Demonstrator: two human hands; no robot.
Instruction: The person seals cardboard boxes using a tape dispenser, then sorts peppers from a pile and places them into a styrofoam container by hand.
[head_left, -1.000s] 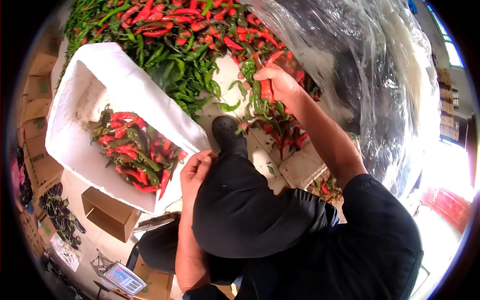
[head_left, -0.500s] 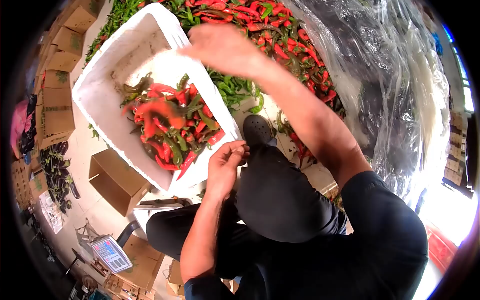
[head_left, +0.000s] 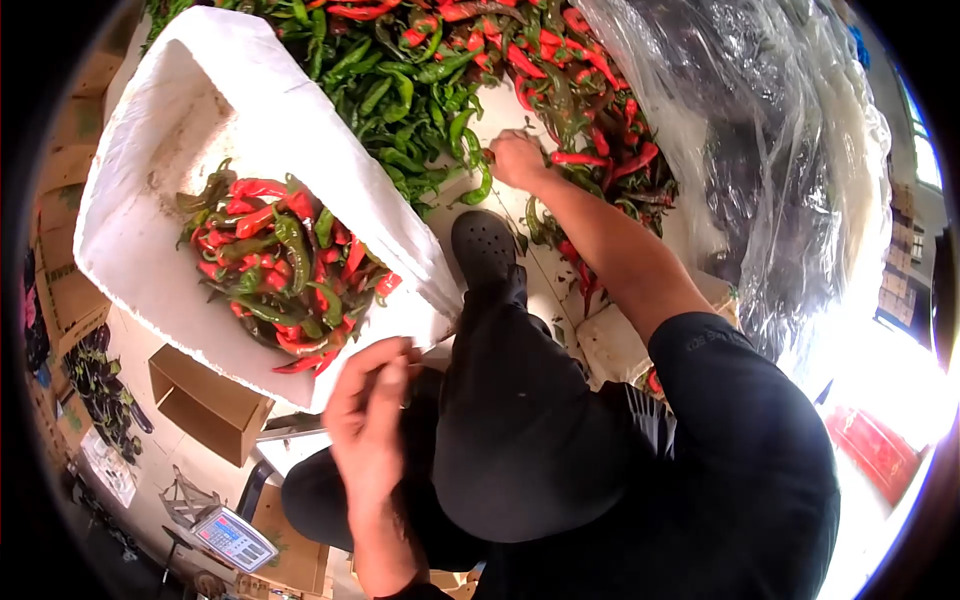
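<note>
My right hand point(head_left: 517, 160) reaches down to the floor between the green peppers point(head_left: 400, 110) and the mostly red peppers point(head_left: 600, 110). Its fingers are curled, and what they hold, if anything, is hidden. My left hand point(head_left: 368, 415) is over my lap near the close corner of a white foam box point(head_left: 345, 165). Thumb and fingers are drawn together there; a small dark bit shows at the fingertips, too unclear to name. Inside the box lies a heap of red and dark green peppers point(head_left: 285, 260).
Clear plastic sheeting point(head_left: 750, 150) covers the right side. A shoe point(head_left: 483, 250) stands beside the box. At lower left are an open cardboard box point(head_left: 210, 400), a scale display point(head_left: 235, 538) and eggplants point(head_left: 105, 390). More cartons point(head_left: 75, 240) line the left edge.
My right hand has moved from above the foam box's edge down to the floor on the right. A blurred red pepper over the heap no longer shows there. The view has shifted.
</note>
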